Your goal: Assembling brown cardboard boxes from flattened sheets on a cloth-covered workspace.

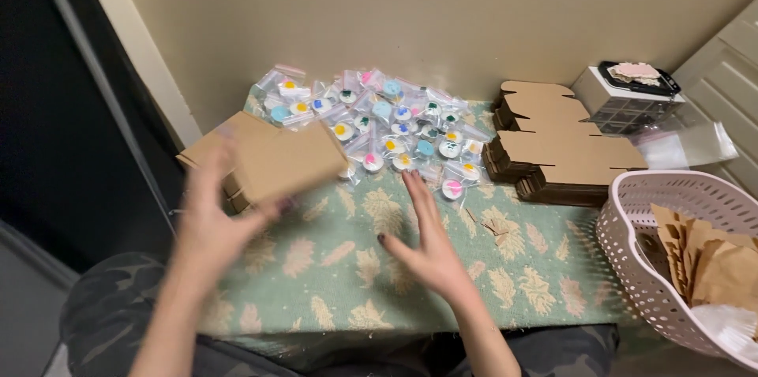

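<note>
Left hand [209, 223] clasping a small brown cardboard box [276, 157] from beneath, raised above the left of the leaf-print cloth [332, 266]; right hand [426, 239] spread, empty, near the heap of clear sachets [379, 120]. Likely light, stiff, crushable: best held at edges. Flat cardboard blanks [564, 152] and pink basket [632, 235] further right.

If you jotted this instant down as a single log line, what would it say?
left hand: holds cardboard box | right hand: open, above green cloth | beyond: pile of small bagged items | right: flat cardboard stacks, pink basket
</note>
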